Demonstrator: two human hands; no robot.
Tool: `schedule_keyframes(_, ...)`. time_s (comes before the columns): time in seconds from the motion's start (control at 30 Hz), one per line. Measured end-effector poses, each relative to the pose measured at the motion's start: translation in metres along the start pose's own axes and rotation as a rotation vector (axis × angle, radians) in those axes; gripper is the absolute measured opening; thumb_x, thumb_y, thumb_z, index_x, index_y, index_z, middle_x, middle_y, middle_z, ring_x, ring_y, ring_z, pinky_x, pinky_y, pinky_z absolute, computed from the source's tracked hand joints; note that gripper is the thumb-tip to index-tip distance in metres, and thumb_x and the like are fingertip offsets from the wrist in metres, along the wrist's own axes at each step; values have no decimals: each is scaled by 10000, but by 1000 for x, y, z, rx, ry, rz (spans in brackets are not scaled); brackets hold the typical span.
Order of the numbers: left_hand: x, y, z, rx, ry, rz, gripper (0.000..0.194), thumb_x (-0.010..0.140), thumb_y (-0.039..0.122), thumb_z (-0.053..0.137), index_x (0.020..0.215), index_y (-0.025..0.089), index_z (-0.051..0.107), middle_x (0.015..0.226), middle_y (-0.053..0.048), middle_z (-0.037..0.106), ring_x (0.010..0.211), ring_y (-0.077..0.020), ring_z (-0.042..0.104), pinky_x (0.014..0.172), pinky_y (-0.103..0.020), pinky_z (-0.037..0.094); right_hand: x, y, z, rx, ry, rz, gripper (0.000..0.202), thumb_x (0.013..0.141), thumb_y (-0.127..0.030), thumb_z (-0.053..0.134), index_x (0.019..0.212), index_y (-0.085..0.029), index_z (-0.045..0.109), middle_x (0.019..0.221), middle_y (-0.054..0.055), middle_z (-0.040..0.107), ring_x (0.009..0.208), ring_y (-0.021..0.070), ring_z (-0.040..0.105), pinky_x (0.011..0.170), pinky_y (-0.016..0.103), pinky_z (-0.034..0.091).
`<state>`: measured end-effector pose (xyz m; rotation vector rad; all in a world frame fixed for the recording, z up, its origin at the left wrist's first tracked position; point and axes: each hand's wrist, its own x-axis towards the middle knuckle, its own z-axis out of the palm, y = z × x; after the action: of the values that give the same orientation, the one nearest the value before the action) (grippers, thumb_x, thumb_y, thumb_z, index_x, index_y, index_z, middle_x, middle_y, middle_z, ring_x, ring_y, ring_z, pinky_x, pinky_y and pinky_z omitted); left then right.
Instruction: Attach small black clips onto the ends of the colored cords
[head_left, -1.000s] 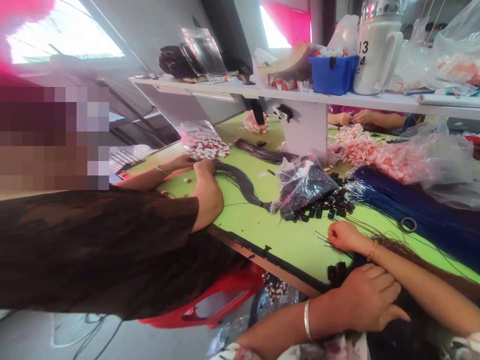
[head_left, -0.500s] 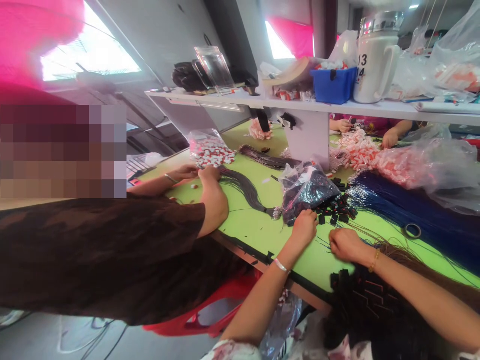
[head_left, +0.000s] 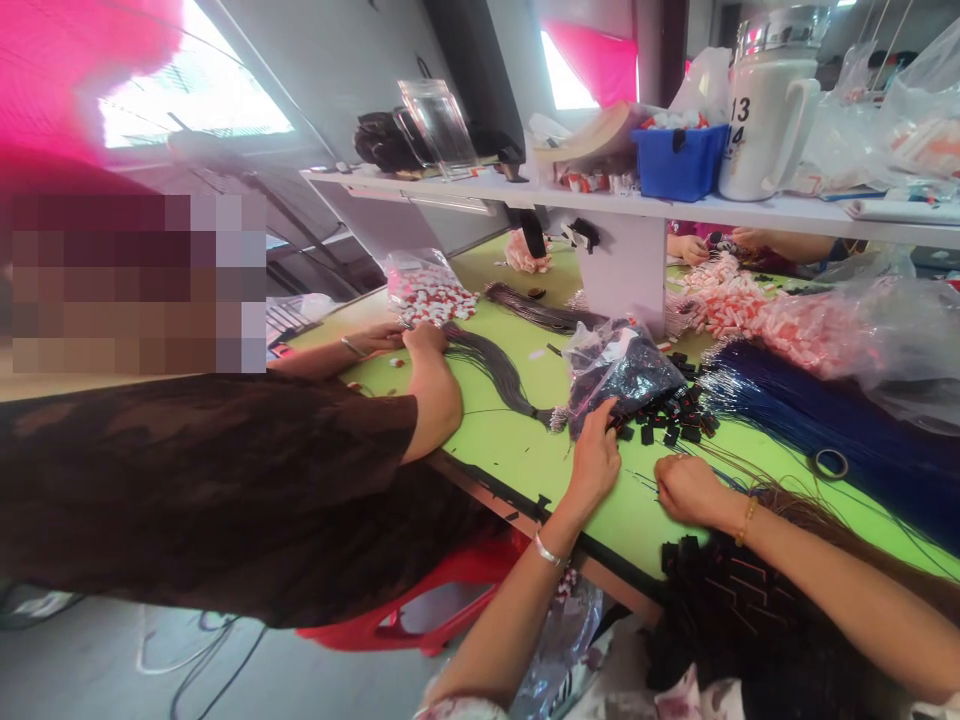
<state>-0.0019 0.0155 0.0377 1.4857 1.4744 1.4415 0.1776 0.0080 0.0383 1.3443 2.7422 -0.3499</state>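
My left hand (head_left: 598, 462) reaches to the near edge of a pile of small black plastic connectors (head_left: 679, 425), beside a clear plastic bag (head_left: 622, 365) of dark pieces. Its fingers are stretched out and no held part shows. To the right, my right hand (head_left: 688, 488) is closed in a fist above the green tabletop. Thin wires (head_left: 641, 480) stick out from its left side, their ends pointing toward my left hand. More black connectors (head_left: 679, 555) lie near the table edge, below my right wrist.
Blue wires (head_left: 832, 430) and a tape ring (head_left: 830, 464) lie at right. Pink-white connectors (head_left: 727, 300) are heaped behind. At left, a co-worker's hands (head_left: 424, 340) work beside grey wires (head_left: 499, 370). A shelf (head_left: 487, 198) holding a blue bin (head_left: 681, 163) and white mug (head_left: 769, 125) spans the table.
My left hand has shifted slightly left and its fingers have straightened toward the connectors and bag. My right hand stays nearly in place with the wires. The view has tilted slightly.
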Motion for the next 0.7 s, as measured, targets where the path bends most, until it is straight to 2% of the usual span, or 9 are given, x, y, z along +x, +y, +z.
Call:
schedule_keyframes(0.07, -4, -1, 1, -137, 12, -76, 412, 795, 167, 520, 1196, 242, 575, 1073, -74, 553, 894, -186, 546, 850, -338, 440, -1, 1, 1, 47, 47, 18, 155, 822, -181, 446, 877, -109, 572, 865, 137, 643, 780, 205, 578, 669, 280, 350)
schedule_keyframes(0.17, -9, -3, 2, -368, -26, -233, 310, 801, 220, 546, 1106, 220, 602, 992, -49, 560, 824, -150, 578, 757, -289, 480, -3, 7, 1, 264, 152, 59, 134, 833, -176, 412, 822, -144, 541, 725, 53, 606, 650, 148, 526, 605, 251, 329)
schedule_keyframes(0.27, -14, -2, 2, -600, -29, -373, 304, 740, 254, 656, 1037, 200, 618, 919, -26, 577, 804, -121, 581, 751, -251, 483, -3, 13, 1, 573, 224, 49, 80, 800, -176, 435, 750, -172, 498, 633, -17, 537, 571, 107, 459, 553, 213, 314)
schedule_keyframes(0.4, -21, 3, 5, -789, -61, -519, 336, 644, 245, 765, 950, 182, 641, 833, -8, 593, 747, -92, 567, 738, -228, 482, 0, 13, -3, 877, 297, 27, 96, 798, -236, 459, 729, -178, 491, 631, -34, 503, 582, 98, 441, 562, 196, 351)
schedule_keyframes(0.53, -29, 8, 11, -883, -127, -628, 364, 642, 197, 768, 983, 173, 644, 815, -11, 603, 737, -98, 579, 733, -240, 487, -3, 9, -11, 994, 321, 9, 155, 806, -299, 480, 742, -169, 537, 658, -25, 523, 603, 102, 446, 582, 207, 369)
schedule_keyframes(0.7, -35, 11, 20, -977, -211, -716, 328, 664, 135, 733, 982, 143, 652, 756, -11, 587, 675, -86, 566, 692, -230, 485, -8, 7, -14, 1042, 357, 28, 143, 784, -290, 504, 737, -165, 557, 587, -48, 459, 532, 87, 373, 511, 196, 311)
